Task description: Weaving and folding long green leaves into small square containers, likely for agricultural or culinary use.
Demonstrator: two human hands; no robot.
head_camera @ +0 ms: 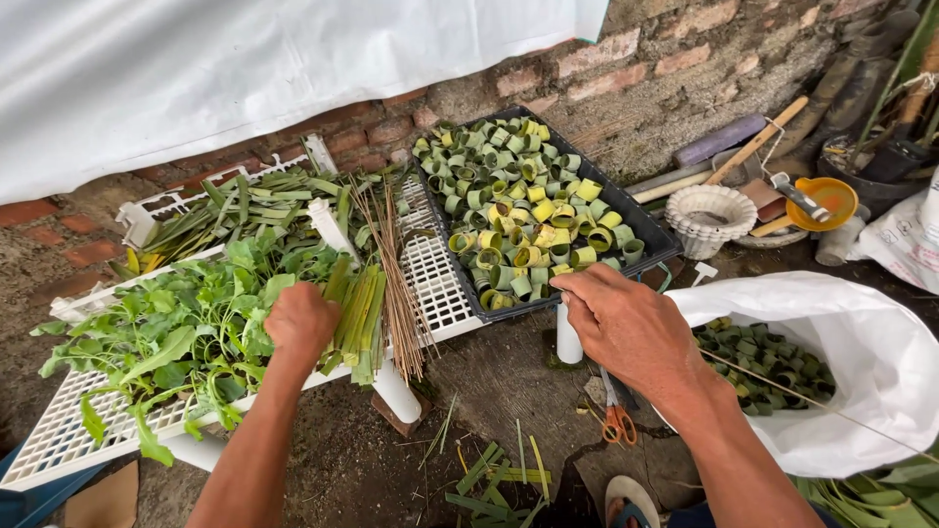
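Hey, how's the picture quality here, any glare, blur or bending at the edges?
Head view: soft, even daylight with faint shadows; the white sheet is bright, nearly washed out; left hand and right hand look sharp; wide-angle lens bows the white rack and the edges.

Two hands showed, the left hand (301,323) and the right hand (626,328). There was one white rack (435,279) and one black tray (653,238). The leaf rings (518,210) in the tray were too many to count, several dozen at least. More rings (768,367) filled one white sack (871,332). One bundle of thin sticks (396,284) lay on the rack, with one sheaf of folded leaf strips (360,315) and one heap of leafy greens (186,332). One pair of orange-handled scissors (616,416) lay on the ground. One white basket (709,217) and one orange funnel (829,200) stood by the wall.
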